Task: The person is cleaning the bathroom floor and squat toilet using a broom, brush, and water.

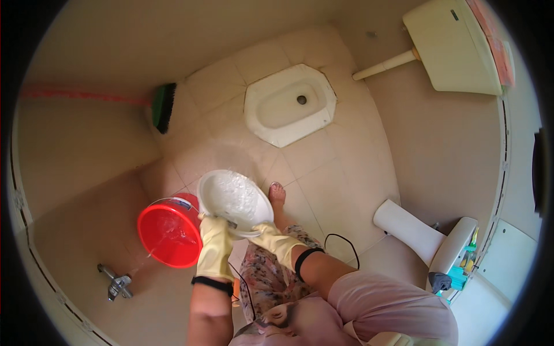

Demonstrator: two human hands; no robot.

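Note:
A white basin (263, 210) with clear, rippling water in it is held tilted in front of my legs. My left hand (216, 248), in a pale yellow rubber glove, is closed on the basin's near left edge. On the near right edge my right hand (276, 243), gloved the same way, grips the rim. Part of the fingers of both hands is hidden by the basin. Just left of it, close to my left glove, stands a red bucket (190, 252) with a wire handle. Water runs into the bucket from a wall tap (118, 285) at the lower left.
A white squat toilet (261, 112) is set in the tiled floor ahead. A green broom head (162, 106) leans at the left wall. At right are a white cistern (456, 49) with its pipe and a pedestal sink (411, 232). A black cable (354, 251) loops beside my leg.

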